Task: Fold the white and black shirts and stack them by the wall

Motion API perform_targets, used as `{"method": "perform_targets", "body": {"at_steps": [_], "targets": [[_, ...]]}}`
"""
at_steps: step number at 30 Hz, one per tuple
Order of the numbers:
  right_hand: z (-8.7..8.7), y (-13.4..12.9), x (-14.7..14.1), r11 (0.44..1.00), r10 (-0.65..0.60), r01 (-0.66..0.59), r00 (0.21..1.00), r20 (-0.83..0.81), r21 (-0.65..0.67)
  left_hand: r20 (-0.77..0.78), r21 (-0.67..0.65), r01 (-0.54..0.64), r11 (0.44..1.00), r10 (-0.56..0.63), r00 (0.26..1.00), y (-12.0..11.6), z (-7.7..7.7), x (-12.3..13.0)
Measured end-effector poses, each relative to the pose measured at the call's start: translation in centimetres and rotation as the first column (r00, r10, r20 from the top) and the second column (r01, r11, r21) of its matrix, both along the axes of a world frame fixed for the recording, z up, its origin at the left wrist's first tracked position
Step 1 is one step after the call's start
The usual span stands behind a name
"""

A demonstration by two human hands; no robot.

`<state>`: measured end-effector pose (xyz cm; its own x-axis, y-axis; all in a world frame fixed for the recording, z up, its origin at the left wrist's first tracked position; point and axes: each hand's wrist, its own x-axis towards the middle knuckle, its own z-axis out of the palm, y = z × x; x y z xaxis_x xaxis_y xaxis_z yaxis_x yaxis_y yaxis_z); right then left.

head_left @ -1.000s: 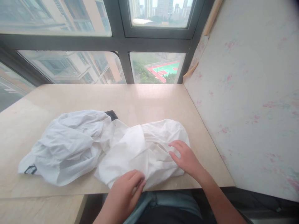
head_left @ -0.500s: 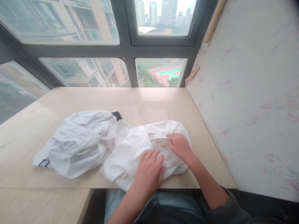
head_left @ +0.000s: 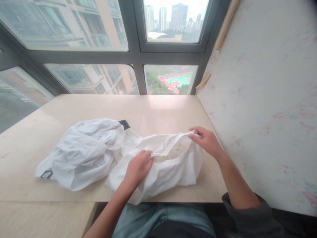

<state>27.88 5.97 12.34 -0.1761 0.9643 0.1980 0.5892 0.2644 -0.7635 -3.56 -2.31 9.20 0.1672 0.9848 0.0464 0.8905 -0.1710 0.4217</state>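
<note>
A white cloth (head_left: 170, 175) lies bunched near the table's front edge, its hemmed opening stretched between my two hands. My left hand (head_left: 140, 167) is closed on the left part of the hem, fingertips pinching the fabric. At the opening's right end, my right hand (head_left: 204, 140) pinches the hem and holds it up. Left of this cloth, and touching it, rests a crumpled pale white cloth (head_left: 84, 152) with a dark printed patch at its lower left corner. A small black piece (head_left: 124, 124) shows behind where the two cloths meet.
The pale wooden table (head_left: 158, 112) reaches back to grey-framed windows (head_left: 170, 58). A floral-papered wall (head_left: 267, 109) runs along its right side. My legs in jeans (head_left: 148, 218) are below the front edge.
My right hand has moved right and slightly up with the hem. My left hand has moved left and now pinches the hem. The cloth's opening is stretched wider.
</note>
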Motion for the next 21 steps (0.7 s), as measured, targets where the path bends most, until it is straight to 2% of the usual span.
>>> {"method": "perform_targets", "body": {"at_steps": [3,6,8,10,12,16,18,21], "targets": [[-0.2,0.7,0.5,0.999,0.026,-0.024,0.999,0.041,-0.043,0.163,-0.002,-0.050,0.999,0.049,0.985,0.3,1.7,-1.9],[0.4,0.6,1.5,0.982,0.141,-0.129,0.986,0.084,-0.137,0.405,-0.096,-0.079,0.992,0.111,0.908,0.4,4.5,-4.2],[0.9,0.3,2.3,0.943,0.263,-0.242,0.962,0.067,-0.229,0.538,-0.186,-0.094,0.978,0.182,0.823,0.5,6.2,-5.8],[1.3,0.0,3.1,0.880,0.387,-0.351,0.920,0.054,-0.320,0.606,-0.248,-0.120,0.961,0.251,0.755,0.7,7.5,-7.3],[1.6,-0.3,3.6,0.850,0.441,-0.387,0.893,0.083,-0.357,0.597,-0.285,-0.129,0.950,0.282,0.751,0.9,8.5,-8.5],[1.8,-0.6,4.0,0.911,0.369,-0.332,0.922,0.122,-0.245,0.499,-0.315,-0.039,0.948,0.201,0.843,1.6,9.7,-10.2],[1.8,-0.5,4.1,0.945,0.305,-0.286,0.945,0.114,-0.159,0.514,-0.343,0.035,0.939,0.156,0.843,1.9,10.3,-10.9],[2.1,-0.5,4.0,0.990,0.079,-0.093,0.989,0.129,0.102,0.537,-0.341,0.046,0.939,0.154,0.829,2.1,11.3,-11.6]]}}
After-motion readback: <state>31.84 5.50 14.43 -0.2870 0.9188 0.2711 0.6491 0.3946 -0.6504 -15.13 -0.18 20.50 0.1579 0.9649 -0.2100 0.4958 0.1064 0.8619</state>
